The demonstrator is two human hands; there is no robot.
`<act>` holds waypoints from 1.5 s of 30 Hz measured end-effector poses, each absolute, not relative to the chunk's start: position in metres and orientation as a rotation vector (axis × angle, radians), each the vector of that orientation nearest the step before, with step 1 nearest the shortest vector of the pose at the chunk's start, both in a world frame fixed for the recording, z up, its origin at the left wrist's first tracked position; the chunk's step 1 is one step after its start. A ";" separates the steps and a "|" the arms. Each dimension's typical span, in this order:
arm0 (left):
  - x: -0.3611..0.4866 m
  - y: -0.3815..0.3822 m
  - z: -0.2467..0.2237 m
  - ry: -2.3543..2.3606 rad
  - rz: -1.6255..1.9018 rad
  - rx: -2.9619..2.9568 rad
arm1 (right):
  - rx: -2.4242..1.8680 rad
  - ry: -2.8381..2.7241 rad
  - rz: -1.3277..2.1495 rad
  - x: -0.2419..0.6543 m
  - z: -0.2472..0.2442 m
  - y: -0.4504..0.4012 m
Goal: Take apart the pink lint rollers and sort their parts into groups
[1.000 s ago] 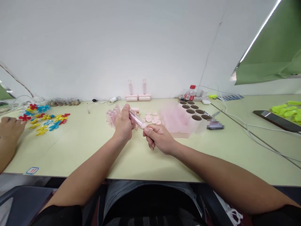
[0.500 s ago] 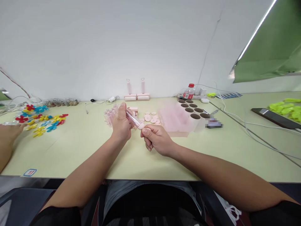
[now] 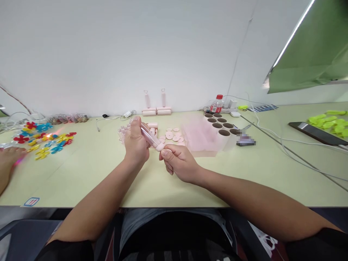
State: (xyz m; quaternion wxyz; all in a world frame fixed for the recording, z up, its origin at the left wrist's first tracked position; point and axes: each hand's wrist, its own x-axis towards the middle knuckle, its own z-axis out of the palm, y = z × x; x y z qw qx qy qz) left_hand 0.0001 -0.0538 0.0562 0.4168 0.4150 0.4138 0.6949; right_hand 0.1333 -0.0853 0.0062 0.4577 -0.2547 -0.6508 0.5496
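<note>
My left hand (image 3: 136, 145) is wrapped round a clear pinkish tube-shaped handle (image 3: 149, 136), which slants down to the right. My right hand (image 3: 178, 161) is closed in a pinch at the handle's pale pink lower end (image 3: 160, 146); its fingers hide whatever small part they grip there. Behind my left hand lie several more clear pink handles (image 3: 122, 132), partly covered. Pink roller parts (image 3: 152, 127) and several flat pink discs (image 3: 169, 135) are on the table just beyond the hands.
Two pink lint rollers (image 3: 157, 111) stand against the wall. Right of the discs are pink translucent sheets or covers (image 3: 199, 139) and several upright cardboard-lined rolls (image 3: 224, 133). A cola bottle (image 3: 216, 105), cables and a phone (image 3: 312, 133) lie further right. Coloured plastic pieces (image 3: 57, 148) and another person's hand (image 3: 9, 159) are left.
My hands keep the same hold on the handle, with only a slight shift. The view has moved a little. A pinkish glow now shows by the other person's hand and the coloured pieces.
</note>
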 end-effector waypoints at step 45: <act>-0.163 -0.009 -0.005 2.164 0.380 1.904 | -0.712 -2.317 1.129 0.146 -0.030 -0.085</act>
